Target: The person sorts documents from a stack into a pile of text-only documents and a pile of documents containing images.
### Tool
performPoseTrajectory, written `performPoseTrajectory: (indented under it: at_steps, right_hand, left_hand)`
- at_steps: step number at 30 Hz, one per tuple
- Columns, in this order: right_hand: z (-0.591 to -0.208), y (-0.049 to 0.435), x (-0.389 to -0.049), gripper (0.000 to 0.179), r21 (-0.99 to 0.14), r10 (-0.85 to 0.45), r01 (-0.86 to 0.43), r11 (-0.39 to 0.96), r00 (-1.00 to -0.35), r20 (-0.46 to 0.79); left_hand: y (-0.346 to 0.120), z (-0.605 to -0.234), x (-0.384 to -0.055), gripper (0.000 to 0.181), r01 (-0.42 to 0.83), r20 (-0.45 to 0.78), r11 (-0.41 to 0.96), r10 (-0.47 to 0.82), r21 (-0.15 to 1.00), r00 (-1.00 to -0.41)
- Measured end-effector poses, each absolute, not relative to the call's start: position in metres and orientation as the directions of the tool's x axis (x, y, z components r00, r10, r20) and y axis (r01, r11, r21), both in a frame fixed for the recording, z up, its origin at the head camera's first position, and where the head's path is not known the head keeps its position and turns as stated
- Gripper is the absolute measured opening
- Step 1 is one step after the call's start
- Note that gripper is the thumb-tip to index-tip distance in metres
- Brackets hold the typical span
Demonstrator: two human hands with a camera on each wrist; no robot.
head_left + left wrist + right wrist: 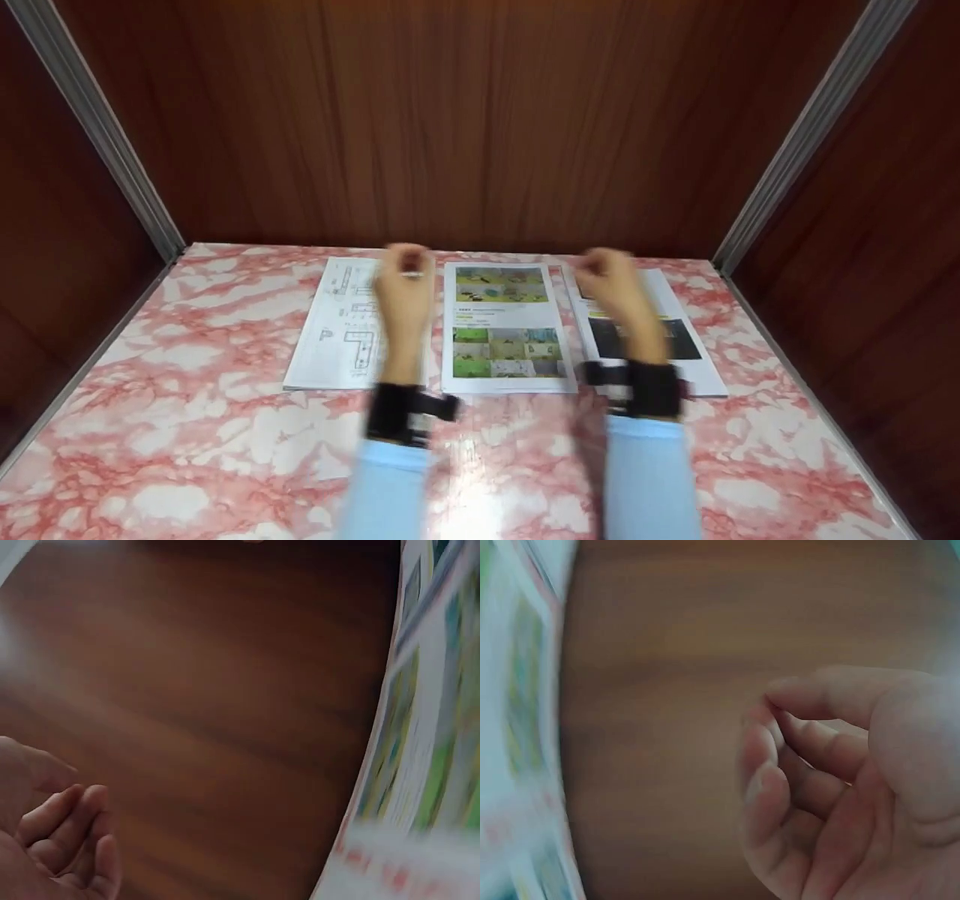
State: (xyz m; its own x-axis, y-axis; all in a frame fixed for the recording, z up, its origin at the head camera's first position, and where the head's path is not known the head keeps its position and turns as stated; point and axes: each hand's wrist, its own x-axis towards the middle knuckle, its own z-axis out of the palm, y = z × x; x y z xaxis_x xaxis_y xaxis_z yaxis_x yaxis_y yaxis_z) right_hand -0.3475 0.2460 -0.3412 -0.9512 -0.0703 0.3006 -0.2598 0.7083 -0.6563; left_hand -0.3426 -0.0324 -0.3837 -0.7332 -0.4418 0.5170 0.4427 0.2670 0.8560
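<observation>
Three paper stacks lie side by side. Line drawings cover the left stack (pixel 319 360), colour photos fill the middle stack (pixel 506 356), and the right stack (pixel 682 341) has a dark picture. My left hand (pixel 403 292), blurred, hovers over the left stack's right side, fingers loosely curled around nothing. Over the right stack's left part is my right hand (pixel 616 289), also blurred. In the right wrist view, the right hand's thumb (pixel 817 694) meets the fingertips with nothing visible between them. Both hands hide parts of the sheets below.
The sheets rest on a red-and-white marbled table (pixel 187 420). A dark wood panel (pixel 480 127) rises behind it, with side panels meeting it at grey metal posts (pixel 97 127). Both wrists wear black straps (pixel 651 390).
</observation>
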Motion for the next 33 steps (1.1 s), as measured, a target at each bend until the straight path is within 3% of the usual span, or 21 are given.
performPoseTrajectory:
  at_steps: [5, 11, 14, 17, 24, 28, 33]
  right_hand:
    - [-0.335, 0.324, -0.326, 0.027, -0.637, 0.233, -0.067, 0.768, -0.897, 0.375]
    - [-0.368, 0.387, -0.318, 0.033, -0.689, 0.455, 0.179, 0.702, -0.857, 0.241]
    - [-0.387, 0.405, -0.319, 0.032, -0.693, 0.489, 0.248, 0.677, -0.855, 0.172]
    - [-0.404, 0.413, -0.323, 0.032, -0.695, 0.489, 0.277, 0.663, -0.864, 0.122]
    - [-0.432, 0.42, -0.329, 0.055, -0.604, 0.461, 0.4, 0.689, -0.885, -0.061]
    - [-0.436, 0.419, -0.33, 0.06, -0.547, 0.474, 0.479, 0.686, -0.865, -0.163]
    - [-0.436, 0.415, -0.327, 0.066, -0.553, 0.483, 0.532, 0.641, -0.84, -0.248]
  left_hand:
    - [0.057, -0.394, -0.331, 0.004, 0.437, 0.463, 0.158, -0.38, 0.885, -0.8]
    - [0.137, -0.419, -0.317, 0.014, 0.304, 0.34, 0.213, -0.16, 0.929, -0.927]
    - [0.164, -0.432, -0.309, 0.025, 0.228, 0.238, 0.31, 0.006, 0.923, -0.971]
    - [0.18, -0.444, -0.304, 0.038, 0.178, 0.155, 0.396, 0.09, 0.901, -0.984]
    - [0.188, -0.459, -0.302, 0.05, 0.115, 0.062, 0.457, 0.131, 0.882, -0.989]
    - [0.188, -0.46, -0.302, 0.053, 0.108, 0.052, 0.448, 0.136, 0.887, -0.989]
    - [0.188, -0.461, -0.301, 0.052, 0.096, 0.038, 0.453, 0.136, 0.886, -0.99]
